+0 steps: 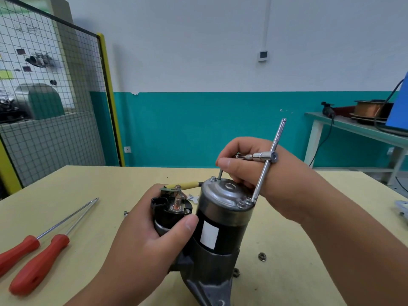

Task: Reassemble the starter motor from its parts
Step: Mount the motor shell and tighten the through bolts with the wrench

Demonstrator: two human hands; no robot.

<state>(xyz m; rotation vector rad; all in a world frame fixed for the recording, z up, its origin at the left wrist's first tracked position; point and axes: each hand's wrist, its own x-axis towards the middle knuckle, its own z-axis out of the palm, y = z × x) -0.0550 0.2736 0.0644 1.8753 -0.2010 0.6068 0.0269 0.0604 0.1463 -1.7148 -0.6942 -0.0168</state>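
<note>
The starter motor (220, 230) stands upright on the wooden table (92, 191), silver end cap on top. My left hand (150, 237) grips the black solenoid (170, 208) on its left side, which has copper studs and a yellow-sleeved lead. My right hand (249, 164) holds a chrome T-handle wrench (268, 157) just behind the cap. The wrench's sliding bar slants down to the cap's right rim. A thin shaft drops from under my fingers to a bolt (213, 178) at the cap's rear edge.
Two red-handled screwdrivers (37, 259) lie at the left of the table. A loose nut (262, 256) and another nut (236, 272) sit by the motor's base, a small screw (125, 213) left of it. A side bench (357, 129) with wire spools stands at the right, a mesh cage at the left.
</note>
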